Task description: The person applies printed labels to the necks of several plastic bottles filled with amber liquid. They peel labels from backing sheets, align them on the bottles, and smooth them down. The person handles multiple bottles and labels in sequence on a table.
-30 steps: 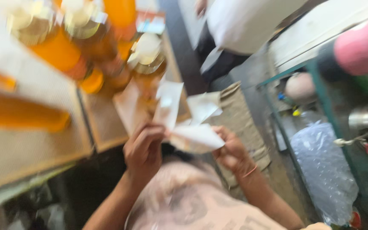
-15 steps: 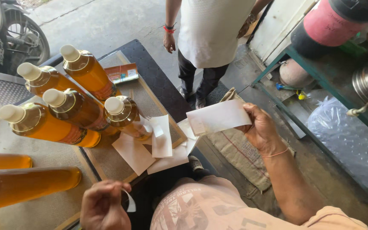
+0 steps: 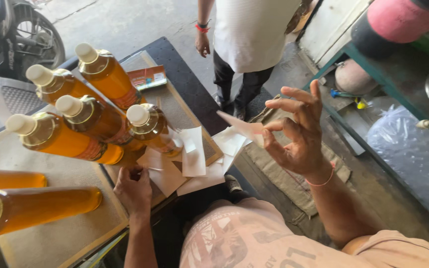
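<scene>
My right hand is raised above the table's edge and pinches a white paper label between thumb and forefinger, other fingers spread. My left hand rests on the wooden table, fingers curled at the base of an amber bottle and touching loose white label sheets. Several upright bottles of orange-amber liquid with cream caps stand in a cluster just beyond it. Two more such bottles lie on their sides at the left.
Another person in a white shirt stands beyond the table. An orange packet lies on the table's far part. A green metal frame with a pink drum and a plastic sheet is at right. A wheel stands far left.
My right hand has risen and turned the label edge-on, now pinching it with fingers spread. My left hand moved forward onto the table beside the bottles.
</scene>
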